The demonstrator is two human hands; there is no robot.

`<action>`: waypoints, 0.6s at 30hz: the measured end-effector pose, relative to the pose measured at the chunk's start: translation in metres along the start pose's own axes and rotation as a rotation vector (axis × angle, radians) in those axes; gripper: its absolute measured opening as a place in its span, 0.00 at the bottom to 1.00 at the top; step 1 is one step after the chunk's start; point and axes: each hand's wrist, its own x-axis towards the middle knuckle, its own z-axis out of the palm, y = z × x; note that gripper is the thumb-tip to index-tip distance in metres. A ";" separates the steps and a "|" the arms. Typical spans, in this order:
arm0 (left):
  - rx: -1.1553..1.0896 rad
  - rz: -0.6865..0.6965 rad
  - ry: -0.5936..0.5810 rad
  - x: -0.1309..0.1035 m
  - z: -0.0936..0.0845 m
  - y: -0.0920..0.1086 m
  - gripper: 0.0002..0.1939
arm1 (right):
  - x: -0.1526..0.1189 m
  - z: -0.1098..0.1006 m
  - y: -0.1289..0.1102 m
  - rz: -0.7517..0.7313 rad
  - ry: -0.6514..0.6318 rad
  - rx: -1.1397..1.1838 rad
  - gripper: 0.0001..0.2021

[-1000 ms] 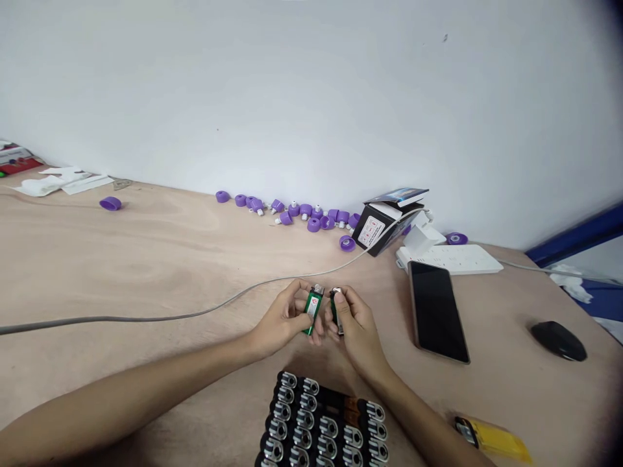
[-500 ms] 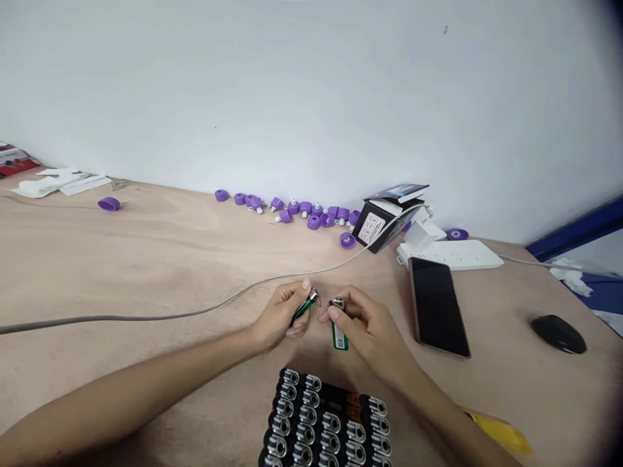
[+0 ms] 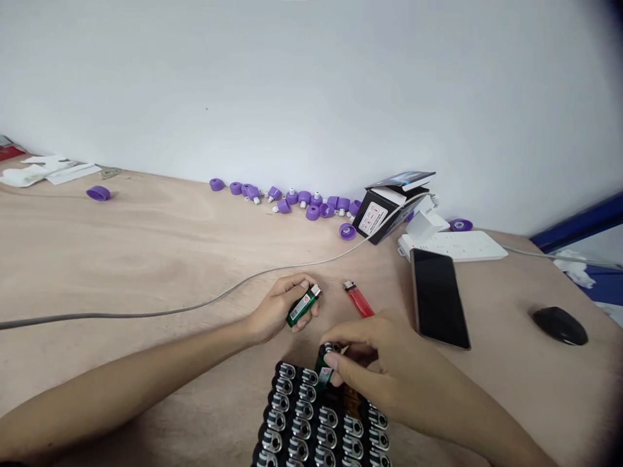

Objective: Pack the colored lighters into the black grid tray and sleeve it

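Observation:
My left hand (image 3: 287, 306) is closed around a green lighter (image 3: 302, 307), its metal top pointing up and right. Another green lighter (image 3: 323, 373) is pinched by its top in my right hand (image 3: 370, 357). That lighter stands upright at the far end of a box of lighters (image 3: 311, 421), whose metal tops show in rows; how deep its lower end sits is hidden. Beyond my right hand a red lighter (image 3: 358, 299) lies on the table, its lower end covered by the hand. An orange lighter (image 3: 351, 403) shows lower down in the box.
A phone (image 3: 440, 298), a black mouse (image 3: 559, 325) and a white power strip (image 3: 467, 246) lie to the right. Several purple caps (image 3: 312, 213) line the wall beside a black box (image 3: 374, 217). A grey cable (image 3: 209, 301) crosses the table.
My right hand has moved down and toward me, carrying its green lighter to the box. The red lighter has come into view. My left hand has turned its lighter so the label shows.

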 end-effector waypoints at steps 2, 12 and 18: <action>0.006 -0.002 -0.002 0.000 0.001 0.002 0.15 | 0.002 0.001 0.000 -0.001 -0.026 -0.034 0.14; 0.046 0.008 -0.008 -0.001 0.002 0.002 0.15 | -0.007 0.005 0.002 -0.026 0.000 -0.241 0.14; 0.067 0.011 -0.017 -0.002 0.002 0.002 0.16 | -0.011 0.008 -0.004 -0.058 0.004 -0.330 0.11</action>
